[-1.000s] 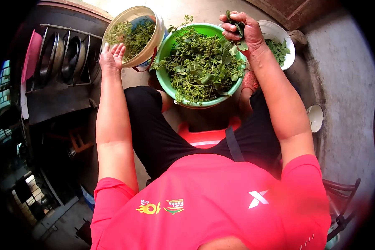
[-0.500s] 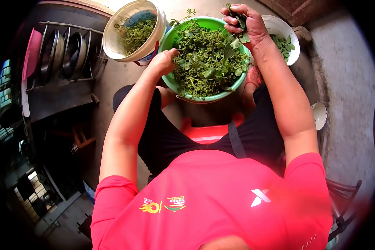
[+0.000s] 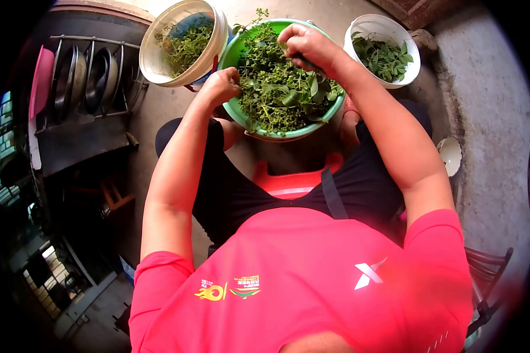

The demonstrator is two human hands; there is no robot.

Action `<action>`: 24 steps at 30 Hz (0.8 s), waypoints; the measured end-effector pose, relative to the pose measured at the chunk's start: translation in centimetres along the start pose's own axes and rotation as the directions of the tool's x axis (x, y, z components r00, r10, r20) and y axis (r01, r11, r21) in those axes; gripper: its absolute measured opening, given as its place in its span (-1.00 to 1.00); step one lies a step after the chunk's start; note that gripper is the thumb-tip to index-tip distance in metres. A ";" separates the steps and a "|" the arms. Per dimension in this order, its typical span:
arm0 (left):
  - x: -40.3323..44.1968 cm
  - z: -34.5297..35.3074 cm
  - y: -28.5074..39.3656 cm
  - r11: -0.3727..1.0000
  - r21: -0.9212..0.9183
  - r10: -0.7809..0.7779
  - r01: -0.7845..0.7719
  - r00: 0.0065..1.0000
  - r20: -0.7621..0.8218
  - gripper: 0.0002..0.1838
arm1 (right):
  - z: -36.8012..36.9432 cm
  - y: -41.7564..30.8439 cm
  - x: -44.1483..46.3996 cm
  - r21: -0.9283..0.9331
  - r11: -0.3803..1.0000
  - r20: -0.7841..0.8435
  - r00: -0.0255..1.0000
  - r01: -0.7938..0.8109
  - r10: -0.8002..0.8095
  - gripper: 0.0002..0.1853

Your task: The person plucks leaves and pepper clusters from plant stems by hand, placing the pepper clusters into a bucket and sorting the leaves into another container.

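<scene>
- Green tub (image 3: pixel 232 110): stands between the person's legs, heaped with leafy green sprigs (image 3: pixel 271 97); some stems reach past its far rim.
- Left hand (image 3: pixel 219 87): at the left rim of the tub, fingers curled inward, fingertips against the edge of the heap. Whether they close on a stem cannot be told.
- Right hand (image 3: pixel 311 47): above the far right part of the heap, palm down, fingers curled and clamped on a bunch of dark green leaves (image 3: pixel 304 63), mostly hidden by the hand.
- Cream bucket (image 3: pixel 153 66): left of the tub, tilted with its mouth toward the viewer; more sprigs lie inside, and a dark red handle hangs at its near right side.
- White bucket (image 3: pixel 357 26): right of the tub, beyond the right forearm; it contains loose green leaves (image 3: pixel 386 59).
- Red stool (image 3: pixel 288 183): partly visible between the thighs, nearer the body than the tub.
- White bowl (image 3: pixel 450 156): on the right, near the foot of the wall, its interior visible.
- Metal rack (image 3: pixel 94 40): at far left, with pans (image 3: pixel 69 82) held on edge and a pink basket (image 3: pixel 41 82) upright at its left end.
- Dark chair (image 3: pixel 490 267): at lower right, partly hidden by the red shirt.
</scene>
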State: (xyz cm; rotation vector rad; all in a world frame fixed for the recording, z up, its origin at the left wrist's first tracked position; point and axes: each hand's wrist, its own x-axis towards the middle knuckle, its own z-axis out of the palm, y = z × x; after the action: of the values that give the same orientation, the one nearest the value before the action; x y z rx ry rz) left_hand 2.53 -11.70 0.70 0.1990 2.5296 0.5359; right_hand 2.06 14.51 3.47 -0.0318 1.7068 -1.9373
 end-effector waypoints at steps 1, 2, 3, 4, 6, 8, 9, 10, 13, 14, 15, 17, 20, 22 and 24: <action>-0.1 -0.1 0.1 0.997 -0.040 -0.062 0.063 0.998 0.024 -0.80 | 0.8 0.9 0.4 -0.266 0.960 0.005 0.996 0.090 -0.092 -0.77; -0.1 -0.1 0.0 0.997 -0.040 -0.063 0.064 0.998 0.025 -0.80 | 1.6 2.0 0.8 -0.511 0.842 0.035 0.983 0.171 -0.178 -0.72; -0.1 -0.1 0.0 0.993 -0.078 -0.089 0.090 0.996 0.019 -0.79 | 2.3 3.6 1.5 -0.608 0.765 0.082 0.975 0.212 -0.205 -0.70; 0.0 -0.1 -0.3 0.986 -0.116 -0.116 0.117 0.993 0.015 -0.78 | 3.4 3.8 1.4 -0.689 0.699 0.103 0.980 0.193 -0.170 -0.71; 0.2 0.4 -1.1 0.985 -0.140 -0.103 0.098 0.994 -0.032 -0.77 | 5.0 3.4 0.0 -0.899 0.435 0.060 0.998 0.053 0.002 -0.58; 0.2 0.7 -1.6 0.987 -0.137 -0.092 0.078 0.991 -0.101 -0.78 | 5.5 3.9 0.1 -0.967 0.244 0.089 0.994 0.071 0.064 -0.54; 0.3 0.6 -1.9 0.992 -0.092 -0.098 0.089 0.991 -0.089 -0.72 | 5.4 4.2 0.3 -0.973 0.224 0.083 0.993 0.062 0.081 -0.59; 0.3 0.6 -2.2 0.991 -0.096 -0.100 0.091 0.990 -0.095 -0.72 | 5.2 4.3 0.6 -0.977 0.205 0.075 0.992 0.054 0.097 -0.65; -0.8 0.9 -1.7 0.999 0.042 -0.014 0.027 0.956 -0.293 -0.46 | 3.0 3.4 1.5 -0.811 0.544 0.231 0.972 0.215 -0.039 -0.72; -0.5 1.3 -2.1 0.998 0.052 -0.001 0.020 0.942 -0.335 -0.44 | 1.8 2.8 1.4 -0.682 0.693 0.239 0.967 0.233 -0.090 -0.72; -0.8 1.3 -1.8 0.998 0.057 0.008 0.013 0.936 -0.352 -0.47 | 1.0 2.1 1.3 -0.560 0.802 0.198 0.974 0.207 -0.114 -0.78; -1.0 1.7 -1.7 0.998 0.031 0.064 -0.056 0.927 -0.371 -0.59 | -0.5 0.4 0.8 -0.382 0.909 0.098 0.985 0.166 -0.139 -0.84; -2.9 2.7 1.9 0.959 -0.205 0.145 -0.196 0.960 -0.237 -0.66 | -2.9 -0.2 0.2 -0.173 0.977 0.033 0.992 0.129 -0.125 -0.84; -4.9 4.1 4.3 0.910 0.026 0.401 -0.414 0.861 -0.314 -0.62 | -3.4 -0.8 -0.9 -0.378 0.920 0.023 0.995 0.101 -0.100 -0.85; -5.9 5.4 6.0 0.858 0.216 0.510 -0.465 0.817 -0.269 -0.59 | -3.2 -1.5 -2.3 -0.538 0.843 0.028 0.998 -0.032 0.056 -0.86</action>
State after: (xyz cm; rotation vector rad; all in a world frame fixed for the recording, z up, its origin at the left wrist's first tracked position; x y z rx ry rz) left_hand 10.61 -5.93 1.83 0.9080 2.8345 0.6220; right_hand 2.26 18.39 4.97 -0.2382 2.1474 -1.3532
